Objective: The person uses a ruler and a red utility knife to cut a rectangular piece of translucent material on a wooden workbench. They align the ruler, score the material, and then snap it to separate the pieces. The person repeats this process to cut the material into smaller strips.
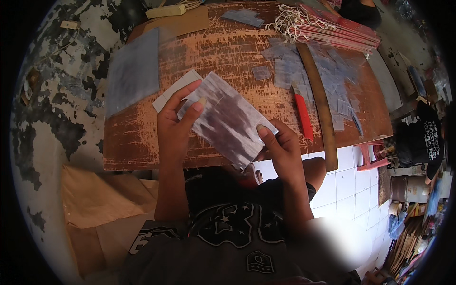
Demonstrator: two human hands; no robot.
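Observation:
Above the table's near edge I hold a glossy, see-through plastic sheet (228, 121) with both hands. It is rectangular, tilted, and catches streaky reflections. My left hand (178, 114) is closed on its upper left end, thumb on top. A pale card or sheet (175, 91) juts out behind those same fingers; whether it is joined to the plastic I cannot tell. At the lower right end my right hand (284, 147) pinches the sheet, with the thumb on its face and the other fingers beneath.
Right of my hands lie a red-handled cutter knife (304, 116), a long wooden ruler (319, 95) overhanging the front edge, and scattered clear plastic pieces (289, 71). A larger plastic sheet (133, 71) lies left. White cords (294, 23) lie far right. A person (418, 137) is at right.

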